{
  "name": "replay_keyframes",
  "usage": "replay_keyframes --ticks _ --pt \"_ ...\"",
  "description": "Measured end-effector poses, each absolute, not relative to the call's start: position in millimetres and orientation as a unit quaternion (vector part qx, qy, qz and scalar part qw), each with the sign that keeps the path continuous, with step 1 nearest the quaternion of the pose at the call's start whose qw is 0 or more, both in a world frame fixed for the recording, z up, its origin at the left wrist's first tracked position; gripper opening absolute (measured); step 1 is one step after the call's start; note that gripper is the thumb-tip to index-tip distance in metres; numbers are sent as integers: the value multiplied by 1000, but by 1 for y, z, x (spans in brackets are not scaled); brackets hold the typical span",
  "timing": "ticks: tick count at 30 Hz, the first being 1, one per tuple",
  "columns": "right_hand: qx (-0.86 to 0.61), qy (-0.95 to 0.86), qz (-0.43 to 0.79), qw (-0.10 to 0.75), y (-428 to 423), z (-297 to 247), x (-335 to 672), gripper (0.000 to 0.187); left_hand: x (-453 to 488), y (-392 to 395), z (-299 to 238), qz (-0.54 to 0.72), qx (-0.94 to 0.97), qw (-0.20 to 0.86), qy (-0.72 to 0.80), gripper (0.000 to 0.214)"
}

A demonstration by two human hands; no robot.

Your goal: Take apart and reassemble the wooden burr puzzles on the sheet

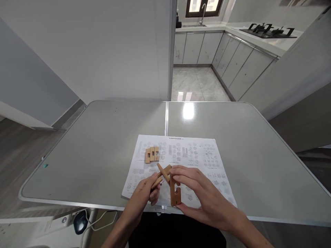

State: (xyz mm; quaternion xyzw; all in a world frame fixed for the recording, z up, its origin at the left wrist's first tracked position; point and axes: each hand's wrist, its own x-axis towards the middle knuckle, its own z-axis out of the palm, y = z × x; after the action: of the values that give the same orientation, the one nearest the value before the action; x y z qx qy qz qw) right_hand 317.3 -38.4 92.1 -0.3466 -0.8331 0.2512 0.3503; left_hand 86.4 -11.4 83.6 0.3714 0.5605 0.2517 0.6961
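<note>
My left hand [147, 192] is closed on crossed wooden puzzle pieces [163, 172], which stick out to the upper right over the sheet. Between the thumb and fingers of my right hand [200, 193] a notched wooden puzzle piece [175, 197] stands upright, its cut-out facing right. Its upper part is close to the crossed pieces; whether they touch I cannot tell. Beyond my left hand, several notched wooden blocks [152, 154] lie side by side on the printed sheet [219, 175]. The sheet shows small diagrams, too fine to read.
The grey folding table [248, 155] has a metal seam [166, 120] down its middle. A small teal bit [45, 165] lies near its left edge. Below the table on the left are a white cable [102, 220] and a dark rounded object [80, 222]. Kitchen cabinets [192, 47] stand beyond.
</note>
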Motion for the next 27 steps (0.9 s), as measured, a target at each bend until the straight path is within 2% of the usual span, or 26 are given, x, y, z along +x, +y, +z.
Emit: replay_keyframes --ticks 6,14,21,27 --pt "-329 -871 215 294 -37 96 320 77 96 -18 83 234 382 705 550 60" --pt "-322 -869 231 295 -33 102 329 76 93 -17 92 213 388 724 529 61" --pt "-321 -880 239 255 -35 99 329 77 88 -15 86 201 386 746 503 60" --pt "-312 -873 266 264 -35 103 330 77 82 -15 83 192 379 767 481 59"
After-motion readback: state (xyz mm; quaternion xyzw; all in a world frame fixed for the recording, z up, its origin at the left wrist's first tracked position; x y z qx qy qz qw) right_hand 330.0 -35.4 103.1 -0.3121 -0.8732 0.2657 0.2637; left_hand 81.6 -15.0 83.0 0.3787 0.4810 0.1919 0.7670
